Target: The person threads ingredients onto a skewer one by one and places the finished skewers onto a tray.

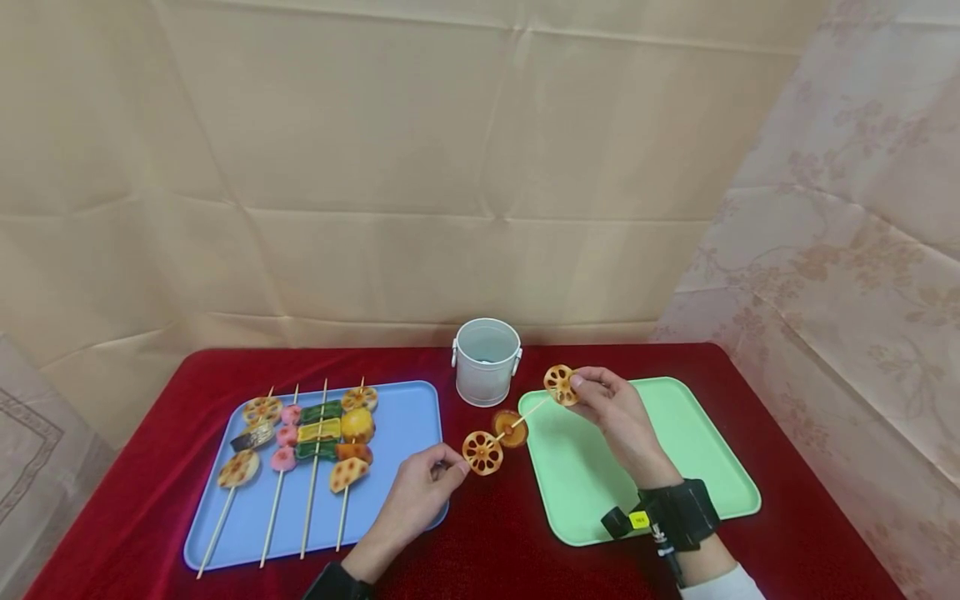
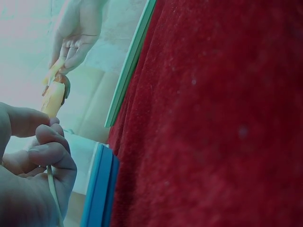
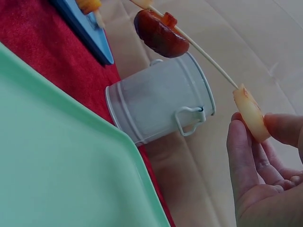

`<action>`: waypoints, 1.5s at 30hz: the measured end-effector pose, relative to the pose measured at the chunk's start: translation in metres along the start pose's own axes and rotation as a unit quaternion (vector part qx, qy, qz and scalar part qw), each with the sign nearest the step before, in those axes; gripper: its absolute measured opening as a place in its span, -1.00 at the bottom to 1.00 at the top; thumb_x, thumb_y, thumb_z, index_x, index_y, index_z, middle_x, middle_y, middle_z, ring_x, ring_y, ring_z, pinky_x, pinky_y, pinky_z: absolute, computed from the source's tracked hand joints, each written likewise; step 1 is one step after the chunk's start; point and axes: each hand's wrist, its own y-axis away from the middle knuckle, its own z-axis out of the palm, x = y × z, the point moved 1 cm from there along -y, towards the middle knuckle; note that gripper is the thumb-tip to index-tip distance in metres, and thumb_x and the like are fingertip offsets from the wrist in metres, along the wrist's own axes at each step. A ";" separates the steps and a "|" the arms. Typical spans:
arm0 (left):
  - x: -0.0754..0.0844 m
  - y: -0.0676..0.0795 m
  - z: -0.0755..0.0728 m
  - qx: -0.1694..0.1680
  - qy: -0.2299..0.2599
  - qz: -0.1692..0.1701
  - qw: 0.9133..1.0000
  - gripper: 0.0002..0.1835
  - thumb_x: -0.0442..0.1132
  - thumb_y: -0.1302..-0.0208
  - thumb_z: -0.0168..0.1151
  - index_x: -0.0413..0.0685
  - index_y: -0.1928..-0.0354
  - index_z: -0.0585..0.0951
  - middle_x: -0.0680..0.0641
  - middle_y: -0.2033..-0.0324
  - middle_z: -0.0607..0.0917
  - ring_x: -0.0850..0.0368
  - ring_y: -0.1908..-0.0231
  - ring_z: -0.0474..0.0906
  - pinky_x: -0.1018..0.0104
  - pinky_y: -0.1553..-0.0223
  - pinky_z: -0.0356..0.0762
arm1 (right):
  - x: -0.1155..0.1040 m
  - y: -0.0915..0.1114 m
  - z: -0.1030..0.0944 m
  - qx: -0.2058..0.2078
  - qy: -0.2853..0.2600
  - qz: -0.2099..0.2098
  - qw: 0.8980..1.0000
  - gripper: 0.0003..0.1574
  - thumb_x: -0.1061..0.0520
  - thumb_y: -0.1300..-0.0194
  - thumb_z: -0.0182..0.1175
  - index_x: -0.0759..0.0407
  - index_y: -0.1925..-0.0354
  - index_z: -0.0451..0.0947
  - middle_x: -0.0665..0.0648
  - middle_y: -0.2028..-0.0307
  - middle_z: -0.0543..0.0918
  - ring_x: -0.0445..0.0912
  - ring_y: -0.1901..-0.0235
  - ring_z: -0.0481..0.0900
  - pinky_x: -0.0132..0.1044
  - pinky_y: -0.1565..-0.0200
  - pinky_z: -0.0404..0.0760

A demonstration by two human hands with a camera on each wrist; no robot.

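Note:
Between both hands, above the table, hangs a wooden skewer (image 1: 534,408). On it are a lotus root slice (image 1: 482,452) near the left hand and a brown glossy piece (image 1: 516,437), which looks like sausage (image 3: 161,35) in the right wrist view. My left hand (image 1: 420,492) pinches the skewer beside the lower slice; in the left wrist view the stick's bare end runs down past the curled fingers. Thumb and fingers of my right hand (image 1: 615,421) pinch another lotus root slice (image 1: 561,385) at the skewer's far end.
On the left, a blue tray (image 1: 408,417) bears several loaded skewers, among them one with pink balls (image 1: 283,458) and one with green and yellow pieces (image 1: 318,429). A white metal bucket (image 1: 483,379) stands at the back middle. The green tray (image 1: 675,417) lies under the right hand.

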 end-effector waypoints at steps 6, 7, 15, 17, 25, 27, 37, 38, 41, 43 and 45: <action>-0.001 0.000 0.000 0.004 -0.004 -0.003 1.000 -0.81 -0.12 -0.28 0.21 -0.10 0.32 0.65 0.12 0.66 0.39 0.28 0.63 0.27 0.43 0.59 0.22 | -0.001 0.003 0.004 -0.007 0.028 -0.003 1.000 -0.33 -0.04 -0.25 0.27 0.42 -0.09 0.34 0.29 0.07 0.60 -0.04 0.13 0.65 -0.23 0.05 0.58; -0.001 0.000 0.000 0.006 -0.004 -0.003 1.000 -0.82 -0.13 -0.28 0.21 -0.09 0.33 0.65 0.12 0.66 0.39 0.28 0.63 0.27 0.43 0.59 0.22 | -0.001 0.003 0.005 -0.008 0.030 -0.003 1.000 -0.33 -0.04 -0.25 0.27 0.41 -0.09 0.34 0.30 0.06 0.59 -0.03 0.12 0.65 -0.23 0.05 0.58; -0.001 0.000 0.001 0.020 0.001 0.003 1.000 -0.82 -0.12 -0.29 0.21 -0.08 0.33 0.65 0.12 0.67 0.38 0.29 0.65 0.27 0.43 0.60 0.24 | -0.002 0.007 0.011 -0.020 0.052 0.004 0.998 -0.34 -0.07 -0.28 0.24 0.40 -0.10 0.37 0.32 0.06 0.58 0.01 0.14 0.65 -0.23 0.05 0.58; -0.001 0.000 0.001 0.022 0.002 0.004 1.000 -0.82 -0.13 -0.29 0.21 -0.08 0.33 0.65 0.12 0.68 0.39 0.29 0.65 0.27 0.43 0.60 0.24 | -0.001 0.007 0.013 -0.021 0.057 0.009 0.998 -0.35 -0.08 -0.27 0.25 0.39 -0.09 0.39 0.31 0.07 0.59 0.01 0.15 0.66 -0.24 0.06 0.59; 0.001 0.000 0.001 0.020 0.004 0.002 1.000 -0.81 -0.12 -0.29 0.21 -0.09 0.32 0.65 0.11 0.67 0.40 0.28 0.65 0.29 0.42 0.59 0.26 | 0.004 0.008 0.018 -0.031 0.062 0.013 0.998 -0.37 -0.07 -0.24 0.28 0.40 -0.06 0.46 0.29 0.10 0.62 0.00 0.18 0.65 -0.22 0.08 0.60; 0.001 0.000 0.001 0.019 0.005 0.002 1.000 -0.81 -0.12 -0.29 0.21 -0.10 0.31 0.65 0.11 0.66 0.41 0.28 0.64 0.29 0.42 0.59 0.27 | 0.006 0.009 0.019 -0.035 0.059 0.011 0.998 -0.38 -0.06 -0.24 0.28 0.41 -0.05 0.47 0.28 0.11 0.63 0.00 0.18 0.65 -0.22 0.08 0.61; 0.001 0.001 0.001 0.019 0.007 0.004 1.000 -0.80 -0.13 -0.30 0.20 -0.13 0.31 0.65 0.11 0.66 0.41 0.29 0.65 0.29 0.42 0.58 0.29 | 0.009 0.009 0.021 -0.042 0.046 0.011 0.998 -0.39 0.01 -0.26 0.27 0.47 -0.07 0.47 0.20 0.16 0.64 -0.07 0.22 0.62 -0.25 0.10 0.61; 0.001 0.001 0.001 0.019 0.006 0.003 1.000 -0.81 -0.13 -0.30 0.20 -0.12 0.31 0.65 0.11 0.67 0.41 0.29 0.65 0.29 0.42 0.58 0.28 | 0.009 0.009 0.021 -0.042 0.045 0.012 0.998 -0.39 0.01 -0.26 0.27 0.47 -0.07 0.47 0.20 0.16 0.64 -0.07 0.23 0.62 -0.26 0.10 0.61; 0.001 0.001 0.000 0.020 0.000 0.000 1.000 -0.81 -0.13 -0.30 0.20 -0.10 0.31 0.65 0.12 0.67 0.41 0.29 0.65 0.28 0.43 0.59 0.27 | 0.010 0.009 0.021 -0.043 0.040 0.016 0.998 -0.38 0.01 -0.25 0.28 0.47 -0.07 0.48 0.19 0.17 0.64 -0.08 0.24 0.61 -0.28 0.11 0.60; 0.001 0.002 0.000 0.023 -0.009 0.003 1.000 -0.81 -0.12 -0.31 0.20 -0.09 0.32 0.66 0.12 0.68 0.41 0.30 0.66 0.30 0.42 0.60 0.28 | 0.010 0.009 0.022 -0.044 0.030 0.018 0.998 -0.39 0.02 -0.25 0.29 0.48 -0.07 0.48 0.19 0.17 0.64 -0.07 0.24 0.61 -0.28 0.11 0.60; 0.000 0.002 -0.001 0.030 -0.015 0.013 0.999 -0.80 -0.12 -0.32 0.21 -0.10 0.32 0.66 0.10 0.66 0.47 0.32 0.67 0.34 0.42 0.61 0.33 | 0.011 0.010 0.023 -0.046 0.023 0.019 0.998 -0.39 0.04 -0.24 0.29 0.48 -0.07 0.48 0.19 0.18 0.64 -0.08 0.25 0.61 -0.28 0.11 0.60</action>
